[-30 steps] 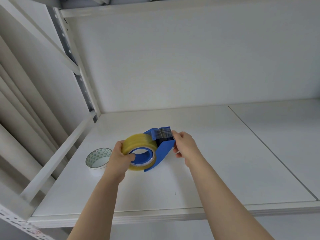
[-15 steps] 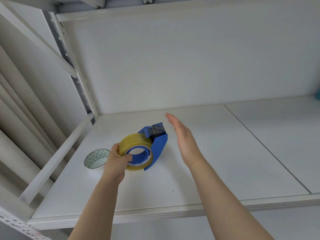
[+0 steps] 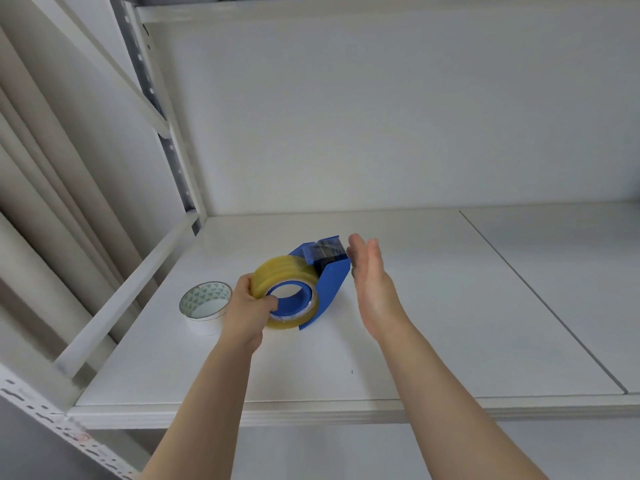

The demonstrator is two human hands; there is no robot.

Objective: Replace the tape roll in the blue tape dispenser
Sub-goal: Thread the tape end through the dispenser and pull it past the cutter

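We see the left hand gripping the roll that sits in the dispenser, thumb hooked into the blue core. The right hand stands flat, fingers straight, just beside the dispenser at its 3 o'clock; we cannot tell whether they touch. A second roll lies on the shelf at the left hand's 9 o'clock.

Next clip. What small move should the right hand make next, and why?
Probably close the right hand on the blue dispenser at its front end to steady it. That hand is open beside it, holding nothing, while the left hand grips the yellow tape roll seated in it. Bracing would let the roll be worked.
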